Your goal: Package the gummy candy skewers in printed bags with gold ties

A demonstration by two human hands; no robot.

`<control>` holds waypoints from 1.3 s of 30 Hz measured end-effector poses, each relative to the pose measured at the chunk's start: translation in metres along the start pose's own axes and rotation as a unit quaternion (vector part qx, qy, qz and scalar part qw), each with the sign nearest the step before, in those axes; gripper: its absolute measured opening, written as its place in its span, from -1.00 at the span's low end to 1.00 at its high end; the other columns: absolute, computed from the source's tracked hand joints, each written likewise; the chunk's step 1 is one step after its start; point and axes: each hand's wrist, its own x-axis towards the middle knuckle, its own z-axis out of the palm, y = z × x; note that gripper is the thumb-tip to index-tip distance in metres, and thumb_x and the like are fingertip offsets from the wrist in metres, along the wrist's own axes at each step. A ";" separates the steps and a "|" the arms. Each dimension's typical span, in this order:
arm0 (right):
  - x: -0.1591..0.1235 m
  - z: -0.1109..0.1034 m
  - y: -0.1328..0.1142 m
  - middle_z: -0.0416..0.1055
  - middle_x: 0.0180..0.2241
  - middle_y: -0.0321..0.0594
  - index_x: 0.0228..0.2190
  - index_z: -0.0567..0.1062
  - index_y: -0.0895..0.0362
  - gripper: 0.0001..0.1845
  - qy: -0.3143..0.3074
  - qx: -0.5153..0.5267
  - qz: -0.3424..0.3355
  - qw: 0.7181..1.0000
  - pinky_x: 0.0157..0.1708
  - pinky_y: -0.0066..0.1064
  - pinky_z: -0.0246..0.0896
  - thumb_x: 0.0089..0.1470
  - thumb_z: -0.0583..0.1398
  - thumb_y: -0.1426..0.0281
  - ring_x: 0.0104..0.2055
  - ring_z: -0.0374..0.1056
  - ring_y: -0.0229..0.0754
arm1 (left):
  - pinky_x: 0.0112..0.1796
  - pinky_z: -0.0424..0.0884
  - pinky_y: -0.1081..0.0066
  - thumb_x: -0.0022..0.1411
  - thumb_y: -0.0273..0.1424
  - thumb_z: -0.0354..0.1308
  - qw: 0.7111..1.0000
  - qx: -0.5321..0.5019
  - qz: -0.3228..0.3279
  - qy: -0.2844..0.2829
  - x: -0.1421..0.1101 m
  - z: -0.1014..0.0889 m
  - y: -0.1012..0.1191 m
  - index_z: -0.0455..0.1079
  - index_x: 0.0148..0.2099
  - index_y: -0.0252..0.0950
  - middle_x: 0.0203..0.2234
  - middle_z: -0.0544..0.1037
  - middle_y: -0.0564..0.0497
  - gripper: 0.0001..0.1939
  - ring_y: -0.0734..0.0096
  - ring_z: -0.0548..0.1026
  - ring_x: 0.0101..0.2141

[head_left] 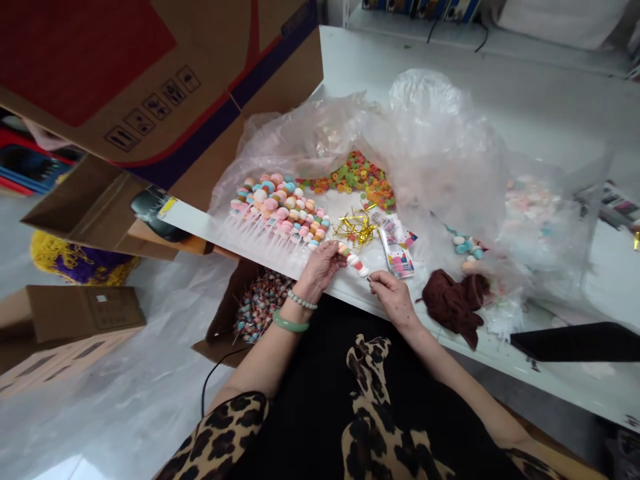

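My left hand (323, 265) pinches the top end of a candy skewer (355, 261) with pink and white pieces. My right hand (390, 293) is closed in a pinch at the skewer's lower end, at the white table's front edge (280, 263). Just left of my hands lies a row of finished pastel candy skewers (280, 207). A tangle of gold twist ties (356, 229) sits right above the skewer, with small printed wrappers (397, 250) beside it.
A heap of orange and green ring candies (357, 177) lies on crumpled clear plastic (430, 147). A dark brown cloth (453, 303) and a black flat object (575, 341) sit to the right. Cardboard boxes (150, 87) stand left; an open box of wrapped candies (260, 303) sits below the table.
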 end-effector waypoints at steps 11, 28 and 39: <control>0.000 0.003 0.005 0.35 -0.57 -0.34 -0.50 0.46 0.06 -0.87 0.002 -0.050 -0.015 0.999 -0.36 -0.38 0.10 -0.04 0.11 0.35 -0.44 0.27 -0.19 | -0.35 0.47 0.38 -0.05 -0.24 0.37 0.995 0.056 0.068 0.056 -0.005 0.000 -0.012 0.51 -0.28 -0.37 -0.51 0.52 0.04 -0.67 0.49 0.46 -0.50; 0.013 0.024 0.024 0.29 -0.66 -0.44 -0.55 0.37 0.05 -0.92 -0.041 0.093 0.079 0.992 -0.69 -0.47 0.00 -0.11 0.12 0.33 -0.71 0.12 -0.33 | -0.40 0.42 0.43 -0.09 -0.27 0.36 0.982 0.102 0.090 0.129 -0.003 0.009 -0.021 0.52 -0.37 -0.38 -0.52 0.52 0.03 -0.73 0.50 0.42 -0.50; 0.015 0.030 0.028 0.29 -0.67 -0.44 -0.54 0.38 0.09 -0.94 -0.029 0.140 0.093 0.985 -0.68 -0.52 0.00 -0.15 0.12 0.36 -0.70 0.11 -0.36 | -0.43 0.40 0.50 -0.11 -0.35 0.34 0.988 0.075 0.016 0.134 -0.002 0.013 -0.020 0.45 -0.38 -0.38 -0.50 0.48 0.04 -0.76 0.51 0.43 -0.48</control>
